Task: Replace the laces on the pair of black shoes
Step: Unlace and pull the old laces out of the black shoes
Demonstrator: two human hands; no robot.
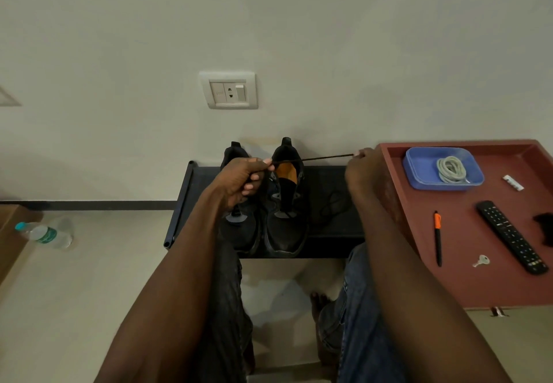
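Observation:
Two black shoes stand side by side on a low black rack (332, 239), toes toward me. The right shoe (285, 227) shows an orange insole; the left shoe (239, 230) is partly hidden by my left hand. My left hand (242, 179) pinches one end of a black lace (323, 158) above the shoes. My right hand (363, 167) pinches the other end near the tray's edge, and the lace is stretched taut between them. Another black lace (332, 206) lies loose on the rack right of the shoes. A coiled grey lace (452, 168) sits in a blue dish (419, 179).
A red tray (478, 287) at the right carries the blue dish, a pen (437, 237), a remote (513, 237), a key (481, 261) and a small white item (513, 182). A water bottle (45, 234) lies on the floor at the left. A wall socket (229, 90) is above the shoes.

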